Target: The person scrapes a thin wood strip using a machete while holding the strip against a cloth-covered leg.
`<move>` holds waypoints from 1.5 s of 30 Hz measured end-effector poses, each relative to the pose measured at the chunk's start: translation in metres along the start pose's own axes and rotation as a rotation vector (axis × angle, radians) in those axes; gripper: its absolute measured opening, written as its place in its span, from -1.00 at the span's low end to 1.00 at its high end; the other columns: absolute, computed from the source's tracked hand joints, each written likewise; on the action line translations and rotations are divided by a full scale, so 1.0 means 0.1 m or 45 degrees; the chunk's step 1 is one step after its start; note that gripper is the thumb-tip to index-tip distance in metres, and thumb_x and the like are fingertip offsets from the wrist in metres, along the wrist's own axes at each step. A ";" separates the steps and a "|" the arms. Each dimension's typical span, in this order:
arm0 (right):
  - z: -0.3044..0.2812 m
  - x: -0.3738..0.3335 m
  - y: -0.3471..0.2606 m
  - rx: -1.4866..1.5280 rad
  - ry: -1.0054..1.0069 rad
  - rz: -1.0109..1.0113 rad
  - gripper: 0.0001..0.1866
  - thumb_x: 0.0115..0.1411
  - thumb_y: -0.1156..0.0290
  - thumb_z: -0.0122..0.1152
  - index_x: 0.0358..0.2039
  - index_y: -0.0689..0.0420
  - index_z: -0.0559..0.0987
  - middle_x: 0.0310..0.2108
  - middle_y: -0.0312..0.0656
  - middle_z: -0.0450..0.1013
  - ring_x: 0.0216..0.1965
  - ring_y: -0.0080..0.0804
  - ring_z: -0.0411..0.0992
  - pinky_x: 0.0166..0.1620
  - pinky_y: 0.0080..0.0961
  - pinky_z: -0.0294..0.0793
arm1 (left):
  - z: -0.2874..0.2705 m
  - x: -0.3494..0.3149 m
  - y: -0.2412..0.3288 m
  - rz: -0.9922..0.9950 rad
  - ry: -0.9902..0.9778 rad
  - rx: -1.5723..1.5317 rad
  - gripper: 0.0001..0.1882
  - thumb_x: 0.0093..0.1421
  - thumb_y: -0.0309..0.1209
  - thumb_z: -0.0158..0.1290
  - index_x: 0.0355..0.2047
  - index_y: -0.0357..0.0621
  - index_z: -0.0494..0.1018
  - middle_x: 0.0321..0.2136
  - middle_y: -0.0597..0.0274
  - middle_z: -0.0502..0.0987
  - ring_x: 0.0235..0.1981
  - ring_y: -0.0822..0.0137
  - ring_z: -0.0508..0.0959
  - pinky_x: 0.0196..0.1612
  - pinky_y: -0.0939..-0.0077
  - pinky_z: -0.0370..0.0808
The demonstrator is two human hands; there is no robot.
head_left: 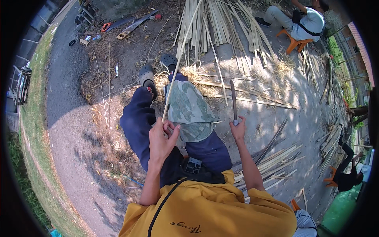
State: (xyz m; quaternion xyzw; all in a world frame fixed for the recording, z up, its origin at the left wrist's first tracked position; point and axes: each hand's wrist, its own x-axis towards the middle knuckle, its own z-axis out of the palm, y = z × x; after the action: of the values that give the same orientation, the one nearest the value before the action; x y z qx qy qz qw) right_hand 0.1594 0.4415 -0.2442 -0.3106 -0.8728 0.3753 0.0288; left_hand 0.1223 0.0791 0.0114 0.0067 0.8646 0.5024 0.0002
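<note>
Mustard-yellow shirt (213,209) closest, at 6 o'clock, w/ black strap (161,206) across it. L hand (162,136), approx 8 o'clock of ctr, pinches near end of pale bamboo strip (172,82); strip runs up twd 12, along L edge of camo cloth (191,104) over R knee. R hand (238,128), approx 3 o'clock, fingers closed round handle of knife (233,96), blade pointing 12, apart from strip. Big fan of split strips (215,25) at 12, handsaws (138,25) at 11, seated co-worker (310,25) on orange stool (293,41) at 2
</note>
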 end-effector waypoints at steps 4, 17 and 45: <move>0.28 -0.20 0.55 -0.212 0.014 -0.009 -0.23 0.14 0.17 0.50 0.28 0.06 0.32 -0.35 0.19 0.64 -0.23 0.32 0.64 -0.09 0.14 0.55 | -0.09 0.04 0.05 -0.064 0.061 -0.035 -0.63 0.24 -0.51 0.34 -0.38 -0.24 0.27 -0.50 0.24 0.51 -0.59 0.52 0.44 -0.52 0.55 0.37; 0.61 -0.54 1.11 -0.299 -0.453 0.079 -0.20 0.13 0.28 0.46 0.31 0.09 0.26 -0.17 0.25 0.64 -0.10 0.32 0.62 -0.01 0.11 0.59 | -0.41 0.29 -0.11 -0.125 0.112 -0.092 -0.78 0.30 -0.52 0.32 -0.23 -0.24 0.44 -0.33 0.35 0.56 -0.53 0.67 0.46 -0.54 0.73 0.36; -1.55 0.06 -1.39 0.606 -0.721 -0.381 -0.70 0.39 0.25 0.40 -0.13 0.27 0.74 -0.28 -0.16 0.69 -0.22 -0.39 0.66 -0.05 -0.45 0.60 | -0.08 0.45 -0.11 0.088 0.061 0.262 -0.57 0.00 -0.33 0.53 -0.19 -0.15 0.60 -0.63 0.26 0.58 -0.56 0.26 0.64 -0.39 0.33 0.49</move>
State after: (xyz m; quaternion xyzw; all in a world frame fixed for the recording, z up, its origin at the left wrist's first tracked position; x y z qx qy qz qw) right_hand 0.1262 0.4709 -0.0403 -0.0489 -0.7705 0.6295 -0.0875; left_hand 0.0768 0.0676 0.0065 0.0247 0.9107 0.4106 -0.0384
